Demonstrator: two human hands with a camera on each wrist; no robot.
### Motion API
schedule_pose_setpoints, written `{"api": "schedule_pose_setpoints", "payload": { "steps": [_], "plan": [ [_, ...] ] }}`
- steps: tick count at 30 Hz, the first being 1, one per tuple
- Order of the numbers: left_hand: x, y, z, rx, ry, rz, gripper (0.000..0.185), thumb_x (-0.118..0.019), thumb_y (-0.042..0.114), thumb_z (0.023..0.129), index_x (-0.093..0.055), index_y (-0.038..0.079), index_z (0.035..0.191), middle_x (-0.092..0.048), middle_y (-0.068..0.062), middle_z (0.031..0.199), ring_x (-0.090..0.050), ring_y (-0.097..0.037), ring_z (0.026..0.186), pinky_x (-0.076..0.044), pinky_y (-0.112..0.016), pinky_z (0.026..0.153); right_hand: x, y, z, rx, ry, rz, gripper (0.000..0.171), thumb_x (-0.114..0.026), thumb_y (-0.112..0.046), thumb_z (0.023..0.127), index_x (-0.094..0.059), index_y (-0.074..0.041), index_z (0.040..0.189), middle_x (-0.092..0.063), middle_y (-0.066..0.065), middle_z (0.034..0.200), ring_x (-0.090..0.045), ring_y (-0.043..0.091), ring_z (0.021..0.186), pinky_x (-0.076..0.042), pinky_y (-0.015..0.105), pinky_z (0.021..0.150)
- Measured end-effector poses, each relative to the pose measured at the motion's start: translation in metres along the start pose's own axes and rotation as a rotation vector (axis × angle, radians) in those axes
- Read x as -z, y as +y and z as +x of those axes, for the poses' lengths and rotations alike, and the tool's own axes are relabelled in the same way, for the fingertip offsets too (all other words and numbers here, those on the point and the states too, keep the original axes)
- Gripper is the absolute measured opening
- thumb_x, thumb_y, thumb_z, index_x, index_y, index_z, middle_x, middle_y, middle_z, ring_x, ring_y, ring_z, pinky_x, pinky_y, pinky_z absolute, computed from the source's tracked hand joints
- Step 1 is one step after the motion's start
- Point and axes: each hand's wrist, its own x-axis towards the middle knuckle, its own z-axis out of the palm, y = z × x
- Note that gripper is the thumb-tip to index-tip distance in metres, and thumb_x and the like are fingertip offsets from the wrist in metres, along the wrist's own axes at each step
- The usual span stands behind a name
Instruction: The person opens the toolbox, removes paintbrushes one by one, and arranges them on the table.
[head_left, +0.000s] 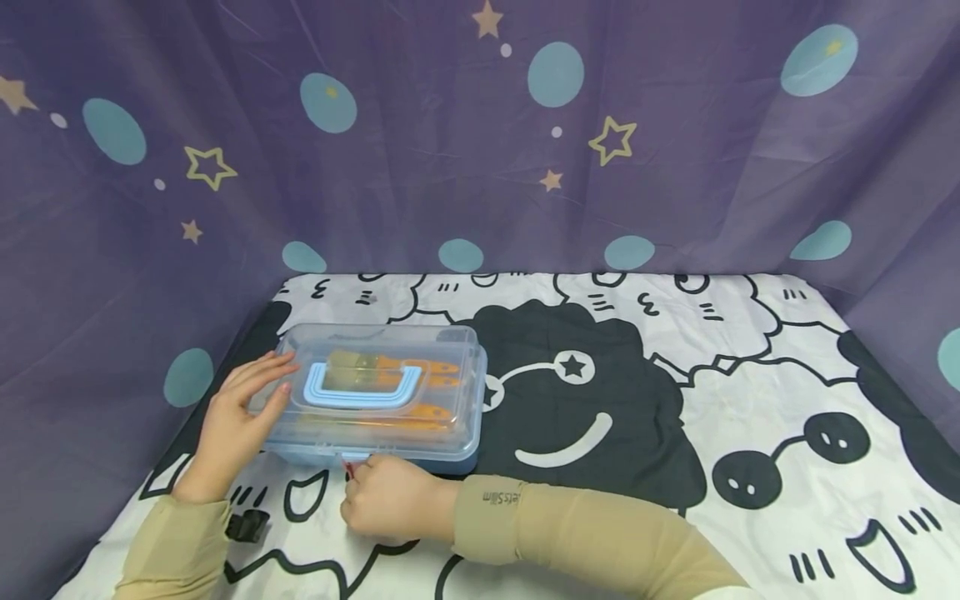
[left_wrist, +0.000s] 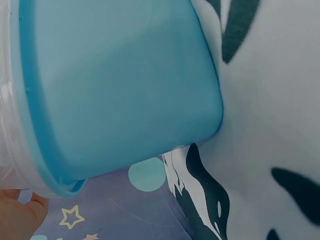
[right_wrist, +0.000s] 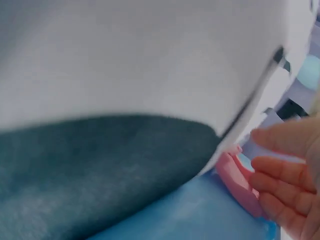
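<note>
A plastic storage box (head_left: 450, 450) with a clear lid and a pale blue base sits at the left of the cloth. Through its lid show several brushes (head_left: 427, 412) with orange handles. A light blue carrying handle (head_left: 363, 398) lies flat on top. My left hand (head_left: 238, 421) rests on the left end of the lid, fingers spread; in the left wrist view part of it shows beside the lid's rim. At the box's front side, the fingertips of my right hand (head_left: 393, 498) touch a pink latch (right_wrist: 239, 186), with the thumb apart from them.
A white cloth (head_left: 750, 383) with black cartoon sheep covers the table. Purple curtains (head_left: 450, 167) with stars and dots hang behind and at both sides. A small black device (head_left: 247, 525) is beside the left wrist.
</note>
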Motion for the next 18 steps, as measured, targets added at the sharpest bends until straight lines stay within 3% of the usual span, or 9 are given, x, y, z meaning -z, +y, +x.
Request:
{"api": "schedule_pose_setpoints", "payload": {
  "steps": [7,12,18],
  "plan": [
    [0.0,0.002,0.0,0.009,0.003,0.002,0.028,-0.065,-0.001,0.084,-0.068,0.0,0.112,-0.062,-0.021,0.12,-0.041,-0.001,0.127,-0.025,-0.009,0.104,0.004,0.004,-0.01,0.0,0.056,0.04,0.019,-0.048,-0.022,0.093,-0.065,-0.031,0.089,-0.064,-0.015,0.089,-0.056,0.004,0.083,-0.043,0.019,0.067],
    [0.0,0.002,-0.001,0.011,0.006,-0.005,0.028,-0.066,-0.001,0.083,-0.069,0.0,0.111,-0.062,-0.021,0.121,-0.04,0.002,0.127,-0.025,-0.009,0.104,0.005,0.005,-0.019,-0.019,0.115,0.061,0.019,-0.047,-0.023,0.093,-0.063,-0.03,0.087,-0.063,-0.015,0.087,-0.057,0.003,0.083,-0.043,0.02,0.067],
    [0.0,0.002,0.0,0.011,0.006,-0.005,0.028,-0.066,-0.002,0.083,-0.069,0.0,0.111,-0.063,-0.021,0.12,-0.04,0.002,0.126,-0.025,-0.009,0.104,0.009,0.011,-0.032,-0.05,0.187,0.118,0.007,-0.054,-0.027,0.088,-0.06,-0.027,0.084,-0.061,-0.015,0.081,-0.057,0.004,0.079,-0.042,0.021,0.066]
  ]
}}
